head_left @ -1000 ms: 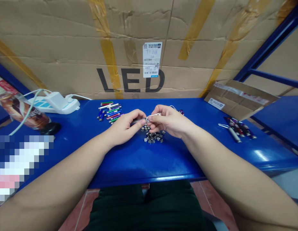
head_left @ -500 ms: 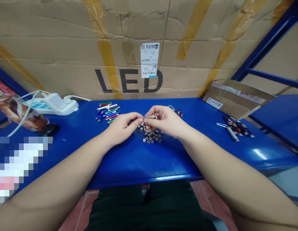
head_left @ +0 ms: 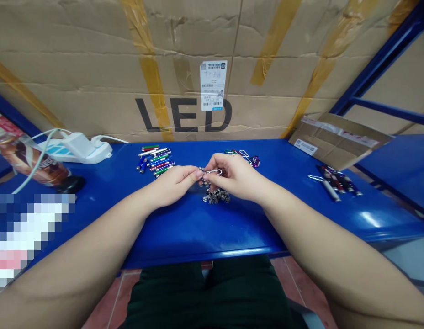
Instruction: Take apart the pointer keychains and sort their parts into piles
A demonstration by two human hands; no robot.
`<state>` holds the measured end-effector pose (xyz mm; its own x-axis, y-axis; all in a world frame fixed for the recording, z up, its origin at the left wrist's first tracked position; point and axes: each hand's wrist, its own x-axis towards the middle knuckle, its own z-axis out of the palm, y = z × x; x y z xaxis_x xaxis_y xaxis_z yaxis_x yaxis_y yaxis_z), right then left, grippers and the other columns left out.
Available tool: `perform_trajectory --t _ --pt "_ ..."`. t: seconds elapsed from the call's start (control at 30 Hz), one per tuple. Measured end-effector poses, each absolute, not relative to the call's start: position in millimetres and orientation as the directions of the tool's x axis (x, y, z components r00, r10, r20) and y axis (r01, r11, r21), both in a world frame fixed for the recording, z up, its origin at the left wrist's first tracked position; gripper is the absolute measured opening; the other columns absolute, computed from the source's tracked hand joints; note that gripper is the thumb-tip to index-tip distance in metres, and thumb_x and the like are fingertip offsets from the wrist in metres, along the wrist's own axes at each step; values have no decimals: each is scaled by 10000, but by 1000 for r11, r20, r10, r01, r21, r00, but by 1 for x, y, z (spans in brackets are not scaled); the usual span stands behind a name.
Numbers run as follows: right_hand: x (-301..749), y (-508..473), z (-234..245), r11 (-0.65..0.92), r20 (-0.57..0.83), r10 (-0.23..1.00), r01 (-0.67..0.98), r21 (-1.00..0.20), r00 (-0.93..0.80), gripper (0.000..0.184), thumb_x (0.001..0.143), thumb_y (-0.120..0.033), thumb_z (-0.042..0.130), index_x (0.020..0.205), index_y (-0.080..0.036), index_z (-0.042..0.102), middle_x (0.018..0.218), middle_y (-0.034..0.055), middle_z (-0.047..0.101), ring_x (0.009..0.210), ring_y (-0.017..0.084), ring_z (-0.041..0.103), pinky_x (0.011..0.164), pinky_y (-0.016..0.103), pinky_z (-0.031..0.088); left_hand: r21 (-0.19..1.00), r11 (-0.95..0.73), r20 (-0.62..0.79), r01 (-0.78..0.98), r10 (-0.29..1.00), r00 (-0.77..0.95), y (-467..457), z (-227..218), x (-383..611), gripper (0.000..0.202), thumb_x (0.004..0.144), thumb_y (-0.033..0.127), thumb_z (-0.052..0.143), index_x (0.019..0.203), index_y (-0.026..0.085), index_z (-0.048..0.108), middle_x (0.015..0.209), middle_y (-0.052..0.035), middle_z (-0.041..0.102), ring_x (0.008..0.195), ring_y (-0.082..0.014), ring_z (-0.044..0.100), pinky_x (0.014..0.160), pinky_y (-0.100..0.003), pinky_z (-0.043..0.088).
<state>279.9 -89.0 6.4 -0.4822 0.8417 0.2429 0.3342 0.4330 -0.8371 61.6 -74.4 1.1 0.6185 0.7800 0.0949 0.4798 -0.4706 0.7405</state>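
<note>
Over the middle of the blue table, my right hand point(head_left: 234, 176) is closed on a silver carabiner point(head_left: 214, 172), its rounded end pointing right. My left hand point(head_left: 176, 183) meets it at the carabiner's left end, thumb and fingers pinched together. Whatever small part lies in that pinch is mostly hidden. Just below the hands lies a pile of small silver metal pieces point(head_left: 217, 196), and more round ones show partly under the fingers. Several coloured metal tubes point(head_left: 160, 160) lie beyond my left hand. Coloured carabiners point(head_left: 255, 161) lie behind my right hand, partly covered by it.
At the right are several finished-looking penlights point(head_left: 340, 180) with clips, before a flat cardboard box point(head_left: 338, 139). A power strip point(head_left: 92, 153) and a tipped drink bottle point(head_left: 30, 157) are at the left. A large carton point(head_left: 105, 91) stands behind the table point(head_left: 212, 233).
Both hands have shifted slightly, my right hand a little lower, uncovering more of the coloured carabiners behind it. The silver carabiner stays between the hands and has moved slightly down.
</note>
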Motion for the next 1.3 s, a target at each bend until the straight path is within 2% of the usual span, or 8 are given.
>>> perform_trajectory --t 0.27,0.33,0.53,0.8,0.93,1.07,1.2,1.3 --pt "289 -84 11 777 454 617 404 -484 -643 87 970 -235 614 897 -189 624 911 59 750 825 188 685 750 308 494 933 -166 -78 319 772 630 -72 -8 61 532 971 703 481 850 194 580 646 43 429 485 -98 396 443 -224 344" --pt "290 -83 10 785 458 604 386 -485 -652 93 980 -255 611 910 -198 629 902 49 737 830 188 674 757 311 499 938 -179 -53 297 774 631 -71 -9 61 522 976 696 482 865 196 586 649 45 421 491 -98 397 445 -224 339" --pt "281 -81 5 212 85 858 199 -957 -506 199 978 -393 656 963 -217 564 725 -14 685 584 136 656 573 260 568 769 -449 118 454 799 590 -71 -3 61 481 1007 618 452 823 196 590 636 25 538 582 -136 500 552 -255 408" --pt "282 -80 7 -230 -183 810 -15 -973 -557 293 877 -364 804 889 -190 569 708 -22 659 606 105 660 567 230 625 646 -572 258 506 787 560 -68 -6 60 392 1012 521 491 980 184 688 929 -41 747 849 -205 654 766 -303 474" --pt "283 -78 6 -143 -125 856 2 -990 -502 383 744 -320 913 935 -177 613 635 -57 609 546 86 596 552 220 606 610 -608 257 508 758 599 -68 -5 59 387 1034 497 467 994 195 704 938 -33 756 844 -200 663 765 -298 459" --pt "286 -78 5 78 -42 878 229 -970 -477 211 817 -264 821 941 -159 689 740 11 690 631 143 677 624 283 608 582 -620 197 526 736 648 -68 -6 60 421 1046 498 435 925 194 700 849 -20 729 784 -193 647 732 -301 435" --pt "290 -83 10 486 217 833 487 -725 -508 96 889 -230 719 965 -173 710 833 47 728 751 189 686 695 309 538 613 -588 171 527 751 638 -68 -7 61 447 1041 521 423 892 192 686 803 -11 702 738 -185 616 702 -297 431" --pt "292 -84 13 729 428 680 484 -484 -595 33 918 -167 644 936 -179 669 905 63 696 833 192 642 775 316 503 662 -556 180 502 769 614 -69 -6 61 475 1029 558 429 869 187 680 789 -8 682 736 -180 594 699 -289 443"
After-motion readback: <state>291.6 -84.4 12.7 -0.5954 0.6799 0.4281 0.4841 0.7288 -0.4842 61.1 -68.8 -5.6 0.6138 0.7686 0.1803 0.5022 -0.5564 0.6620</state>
